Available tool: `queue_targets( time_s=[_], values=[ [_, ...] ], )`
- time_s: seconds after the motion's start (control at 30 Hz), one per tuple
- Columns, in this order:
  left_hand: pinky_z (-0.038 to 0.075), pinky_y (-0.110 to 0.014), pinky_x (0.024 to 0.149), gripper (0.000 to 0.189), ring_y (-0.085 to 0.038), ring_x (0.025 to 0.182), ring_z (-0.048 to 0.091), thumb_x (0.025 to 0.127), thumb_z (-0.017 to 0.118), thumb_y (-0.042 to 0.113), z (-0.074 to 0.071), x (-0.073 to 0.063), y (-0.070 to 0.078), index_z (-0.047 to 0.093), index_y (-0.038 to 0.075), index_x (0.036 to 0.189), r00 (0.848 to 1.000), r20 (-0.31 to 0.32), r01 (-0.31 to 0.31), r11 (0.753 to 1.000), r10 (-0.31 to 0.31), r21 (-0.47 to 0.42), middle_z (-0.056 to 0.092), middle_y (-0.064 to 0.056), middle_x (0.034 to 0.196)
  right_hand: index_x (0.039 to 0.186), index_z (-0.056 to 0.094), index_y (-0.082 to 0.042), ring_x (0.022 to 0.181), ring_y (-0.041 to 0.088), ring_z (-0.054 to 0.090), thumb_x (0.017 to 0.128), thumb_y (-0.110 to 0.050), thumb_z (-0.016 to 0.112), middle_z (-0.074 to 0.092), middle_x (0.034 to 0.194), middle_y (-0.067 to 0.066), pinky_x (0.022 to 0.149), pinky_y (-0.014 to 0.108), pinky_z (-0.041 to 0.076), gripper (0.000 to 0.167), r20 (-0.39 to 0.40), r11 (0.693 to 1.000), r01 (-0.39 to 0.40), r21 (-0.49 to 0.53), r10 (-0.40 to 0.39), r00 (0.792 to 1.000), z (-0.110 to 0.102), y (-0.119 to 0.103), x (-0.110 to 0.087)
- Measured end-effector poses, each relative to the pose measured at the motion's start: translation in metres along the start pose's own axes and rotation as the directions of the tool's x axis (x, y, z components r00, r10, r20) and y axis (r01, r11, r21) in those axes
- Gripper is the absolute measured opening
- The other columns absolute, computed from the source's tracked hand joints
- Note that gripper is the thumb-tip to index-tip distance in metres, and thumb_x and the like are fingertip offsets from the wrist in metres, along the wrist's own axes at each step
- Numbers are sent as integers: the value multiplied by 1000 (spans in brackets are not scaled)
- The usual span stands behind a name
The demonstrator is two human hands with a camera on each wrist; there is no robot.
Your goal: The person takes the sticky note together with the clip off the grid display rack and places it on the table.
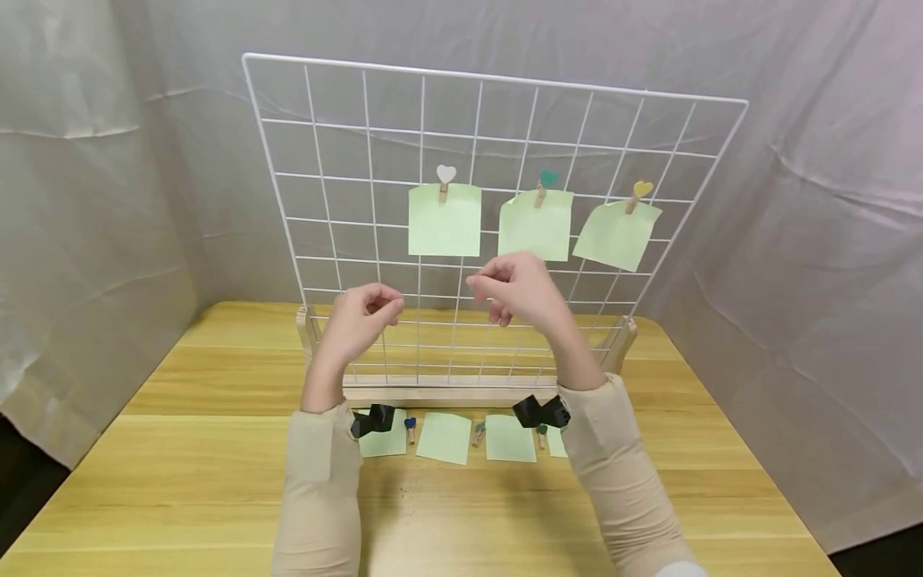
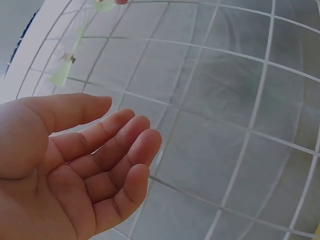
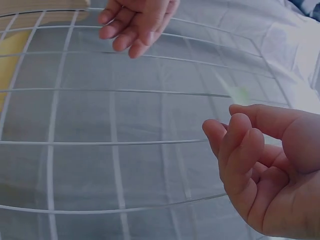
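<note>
My left hand (image 1: 360,316) hangs in front of the lower part of a white wire grid (image 1: 497,78), its fingers loosely curled around nothing. To its right and slightly higher, my right hand (image 1: 522,288) is also bare, thumb and fingers bent with a gap between them. Just above the right hand is a pale green sticky note (image 1: 536,220) clipped to the grid by a teal heart clothespin (image 1: 549,178). Another note (image 1: 444,224) hangs left of it under a white heart clothespin (image 1: 446,173). A tilted third note (image 1: 618,236) hangs at right from a yellow heart clothespin (image 1: 642,188).
On the wooden table (image 1: 180,465), before the grid's wooden base (image 1: 447,394), lies a row of green notes (image 1: 443,438). Between them are a blue heart clothespin (image 1: 410,429) and two green ones. Sleeves with black straps partly cover the outer notes. Grey curtains (image 1: 86,200) surround the table.
</note>
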State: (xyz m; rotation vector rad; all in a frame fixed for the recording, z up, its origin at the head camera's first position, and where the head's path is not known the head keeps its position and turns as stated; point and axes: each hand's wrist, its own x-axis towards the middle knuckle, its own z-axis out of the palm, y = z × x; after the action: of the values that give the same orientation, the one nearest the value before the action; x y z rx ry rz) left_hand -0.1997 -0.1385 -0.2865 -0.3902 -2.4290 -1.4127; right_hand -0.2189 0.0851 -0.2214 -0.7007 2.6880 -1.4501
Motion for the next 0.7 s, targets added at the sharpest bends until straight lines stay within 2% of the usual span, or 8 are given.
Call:
queue_targets(
  time_s=[0.23, 0.43, 0.5, 0.6, 0.7],
  values=[
    [38, -22, 54, 17, -18, 64, 51, 88, 55, 11, -3, 6, 13, 63, -3, 89, 988, -149, -52, 990, 32, -134, 61, -15, 77, 77, 62, -1, 44, 20, 51, 86, -19, 58, 54, 58, 9, 43, 28, 45, 21, -23, 999, 20, -35, -21, 1000, -12, -20, 1],
    [39, -21, 54, 17, -20, 63, 51, 88, 55, 12, -5, 12, 20, 63, -3, 90, 987, -156, -66, 987, 43, -148, 60, -12, 76, 84, 64, 0, 43, 18, 50, 86, -18, 60, 58, 63, 10, 42, 27, 44, 18, -63, 999, 38, -38, -40, 997, -17, -31, 8],
    [38, -21, 52, 16, -17, 60, 50, 88, 55, 11, -5, 14, 22, 63, -3, 89, 982, -180, -80, 984, 50, -160, 60, -12, 75, 86, 63, 0, 43, 18, 50, 86, -18, 60, 59, 65, 10, 43, 26, 44, 19, -74, 998, 52, -35, -55, 996, -17, -34, 11],
    [37, -20, 51, 14, -13, 57, 47, 87, 56, 8, -5, 17, 26, 64, -3, 88, 966, -252, -114, 976, 64, -186, 61, -11, 74, 89, 63, 1, 43, 18, 50, 86, -18, 60, 61, 68, 11, 42, 25, 44, 19, -84, 996, 86, -33, -89, 993, -18, -39, 16],
    [37, -20, 50, 11, -12, 56, 49, 85, 58, 6, -3, 20, 30, 64, -3, 86, 940, -334, -149, 965, 70, -216, 60, -9, 71, 88, 63, 1, 41, 17, 50, 86, -16, 60, 61, 69, 13, 41, 24, 43, 18, -97, 993, 115, -29, -117, 988, -19, -43, 21]
  ],
)
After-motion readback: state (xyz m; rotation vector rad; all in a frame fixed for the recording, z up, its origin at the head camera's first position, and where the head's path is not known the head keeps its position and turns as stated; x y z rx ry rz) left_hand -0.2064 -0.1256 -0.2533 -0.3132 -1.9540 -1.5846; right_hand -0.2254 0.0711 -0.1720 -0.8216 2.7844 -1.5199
